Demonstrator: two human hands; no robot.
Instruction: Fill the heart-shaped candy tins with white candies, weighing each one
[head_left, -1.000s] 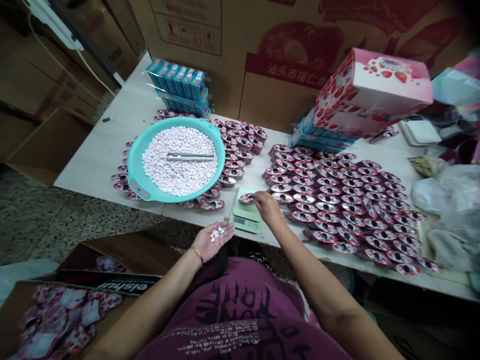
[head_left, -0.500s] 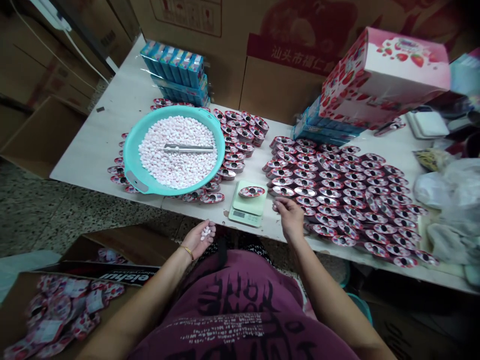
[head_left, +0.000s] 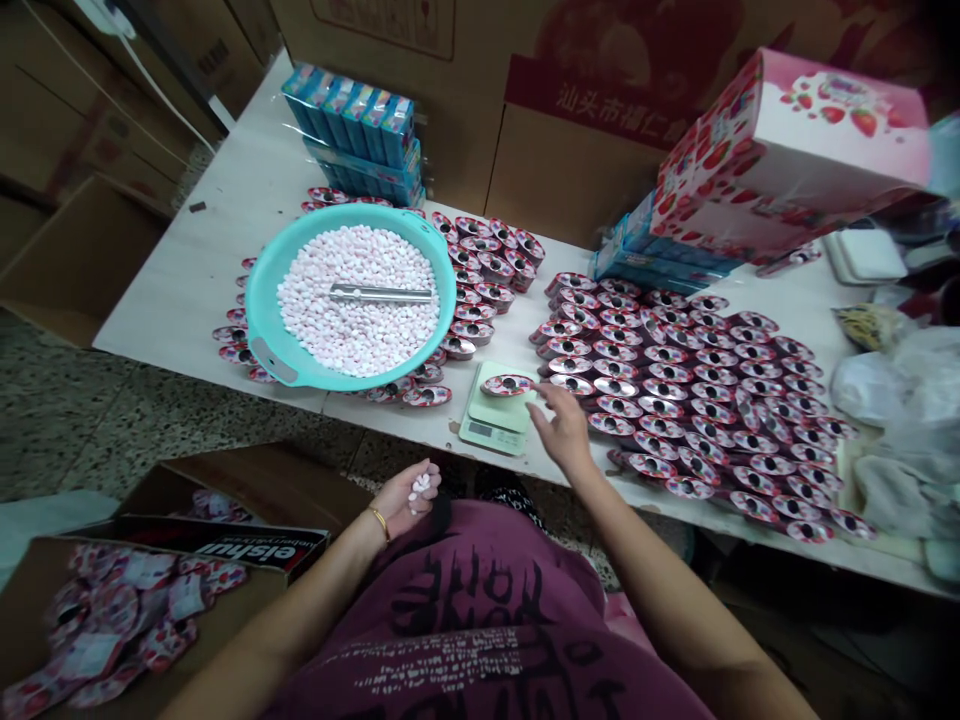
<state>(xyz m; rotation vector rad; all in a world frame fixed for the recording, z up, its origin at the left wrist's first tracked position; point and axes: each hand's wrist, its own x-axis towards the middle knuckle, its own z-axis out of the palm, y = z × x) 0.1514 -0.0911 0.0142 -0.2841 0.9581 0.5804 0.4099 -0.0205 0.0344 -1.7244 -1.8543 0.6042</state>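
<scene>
My left hand (head_left: 405, 497) is at my waist, below the desk (head_left: 217, 250) edge. It is cupped palm-up, fingers curled around a small batch of pink-white candy tablets (head_left: 420, 485). My right hand (head_left: 564, 430) is over the front edge of the desk, open, fingers spread and empty. Its fingertips lie just beside one open tin (head_left: 506, 384); I cannot tell whether they make contact. That tin sits on the platform of a pale green digital scale (head_left: 484, 432). To the right of the scale, many identical tins (head_left: 697, 400) lie in overlapping rows. To the left stands a teal basin (head_left: 264, 352) filled with the same tablets, a metal scoop (head_left: 382, 293) resting on top. More tins ring the basin. On the floor by my left arm is a cardboard box (head_left: 247, 480) containing pink packets (head_left: 105, 625).
</scene>
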